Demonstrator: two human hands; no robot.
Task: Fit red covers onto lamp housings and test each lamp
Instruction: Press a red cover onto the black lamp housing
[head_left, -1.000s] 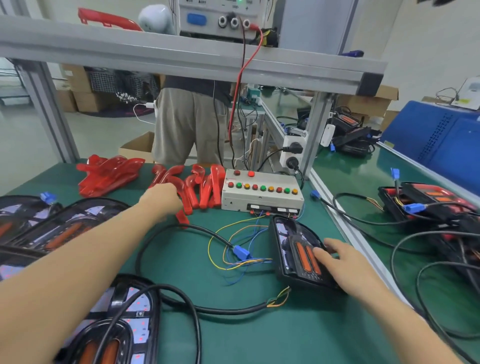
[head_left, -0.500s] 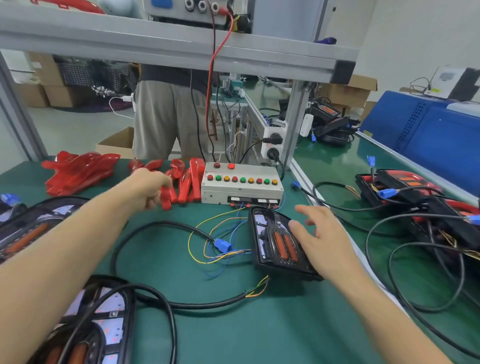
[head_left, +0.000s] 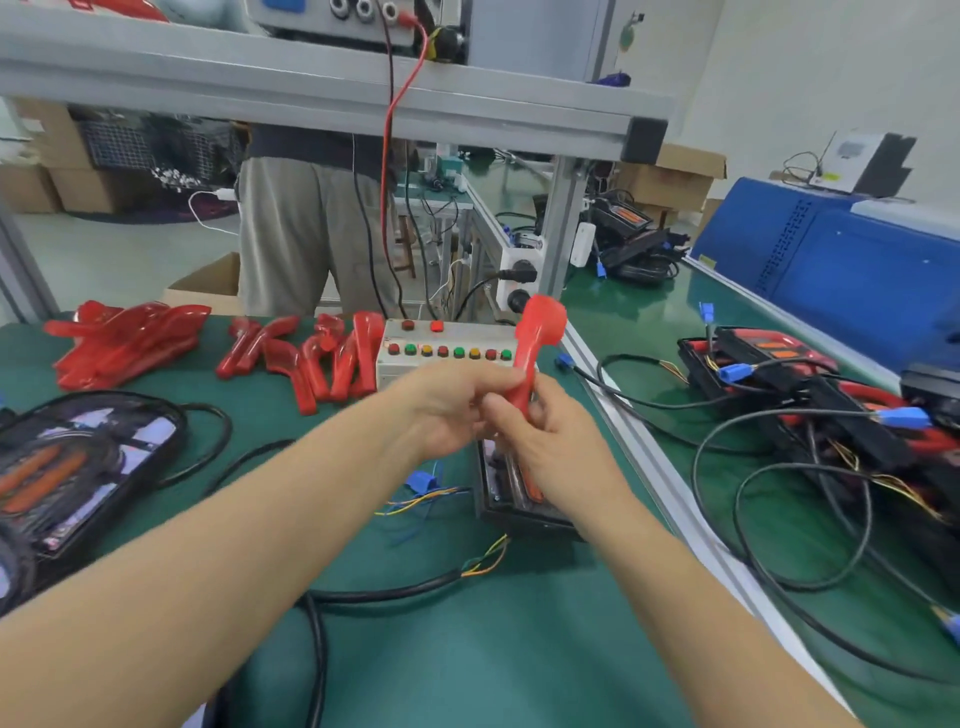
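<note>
A curved red cover (head_left: 535, 340) stands upright in the air above the table's middle. My left hand (head_left: 452, 405) grips its lower end, and my right hand (head_left: 540, 431) pinches the same end from the right. Below my hands lies a black lamp housing (head_left: 506, 493) with orange strips, partly hidden by my right wrist. More red covers (head_left: 306, 358) lie in a row behind it, and a second red pile (head_left: 124, 340) sits at the far left. The white test box (head_left: 441, 353) with coloured buttons stands behind my hands.
Other lamp housings (head_left: 78, 457) lie at the left edge with black cables. A blue connector (head_left: 423, 480) with loose coloured wires lies by the housing. Finished lamps and cables (head_left: 810, 395) crowd the right bench. A person (head_left: 306, 228) stands beyond the table under the aluminium frame.
My left hand lifted a red cover from the row and carried it rightward. My right hand left the lamp housing and rose to meet it; both now hold the cover.
</note>
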